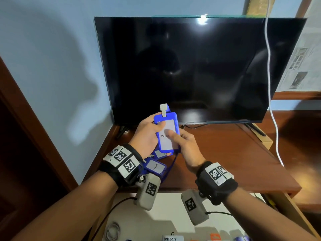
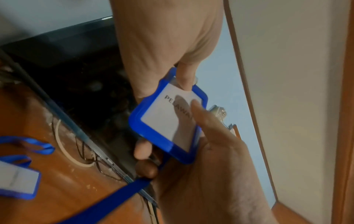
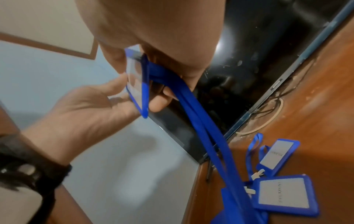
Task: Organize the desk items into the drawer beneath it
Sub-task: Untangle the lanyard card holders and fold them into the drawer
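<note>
Pickup step: the blue plastic badge holder (image 1: 167, 133) is gripped by left hand (image 1: 147, 134) and right hand (image 1: 185, 145); lowering into the open drawer (image 1: 173, 214) probably comes next.

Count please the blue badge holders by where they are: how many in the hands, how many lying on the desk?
Blue plastic badge holder held in both hands, the left hand and the right hand: 1
Blue plastic badge holders lying on the brown wooden desk: 2
Total: 3
</note>
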